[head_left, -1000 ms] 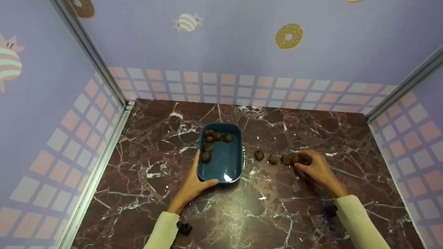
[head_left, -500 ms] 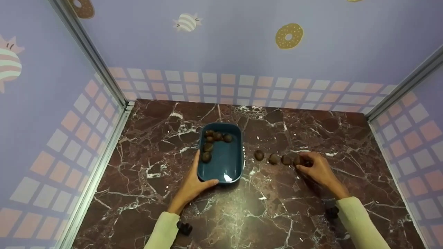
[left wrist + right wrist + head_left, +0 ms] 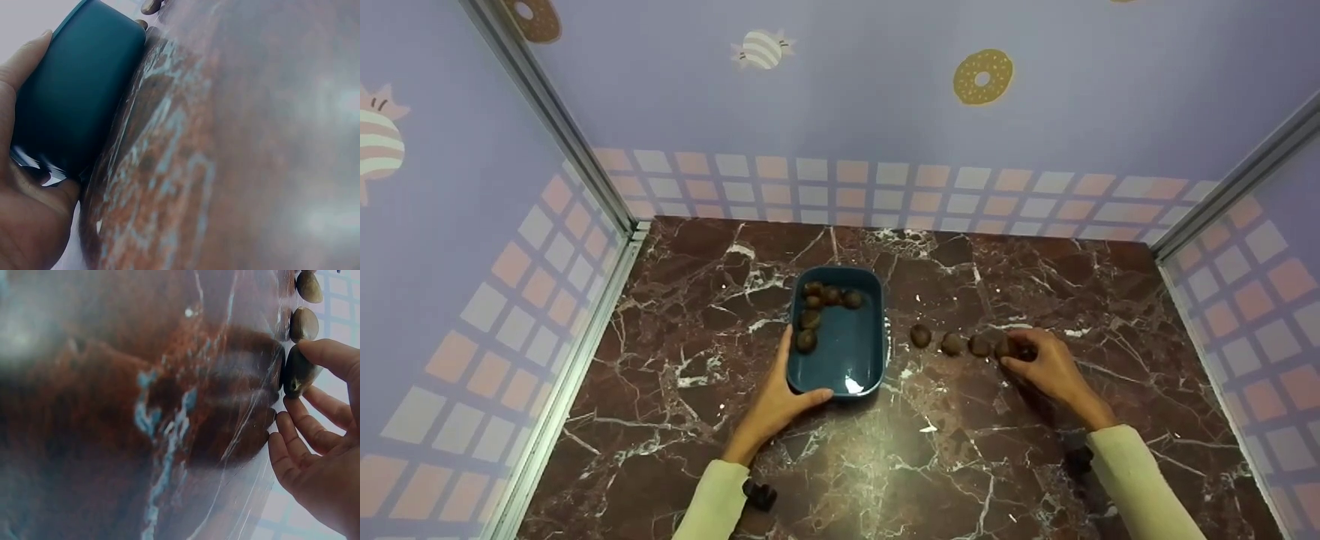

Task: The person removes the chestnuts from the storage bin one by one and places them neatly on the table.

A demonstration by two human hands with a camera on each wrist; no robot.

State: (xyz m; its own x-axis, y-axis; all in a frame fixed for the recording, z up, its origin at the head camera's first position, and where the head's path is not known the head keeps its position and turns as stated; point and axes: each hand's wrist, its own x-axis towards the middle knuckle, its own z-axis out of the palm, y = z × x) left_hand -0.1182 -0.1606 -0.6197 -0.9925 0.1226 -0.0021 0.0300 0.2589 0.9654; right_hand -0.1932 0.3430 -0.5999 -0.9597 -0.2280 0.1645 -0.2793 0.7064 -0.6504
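The small, dark brown, glossy rounded nut (image 3: 1006,348), chestnut-like in shape, lay on the reddish-brown marble-patterned tabletop (image 3: 960,450) at the right end of a short row, and the right hand (image 3: 1046,367) pinched it there, thumb on one side and fingertip on the other, as the right wrist view showed (image 3: 298,371). It looked hard, light and smooth-skinned, so it would probably roll or squirt out of a loose pinch; holding it across its broad, flatter sides, as the fingers (image 3: 329,357) did, seemed the surest hold. It did not look fragile.

Three more brown nuts (image 3: 950,344) lay in the same row on the tabletop to the left of it, near one another but mostly apart, between the hand and the dish.

The dark teal, rounded-rectangular plastic dish (image 3: 840,375) stood on the tabletop left of the row. Several nuts of the same kind (image 3: 810,319) lay inside it along its far and left walls. The left hand (image 3: 772,405) gripped the dish at its near left corner, thumb curled on the near rim and fingers along the left side; the left wrist view showed the palm pressed against its outer wall (image 3: 79,95).

Pale lilac walls printed with doughnuts (image 3: 982,75) enclosed the tabletop on three sides.
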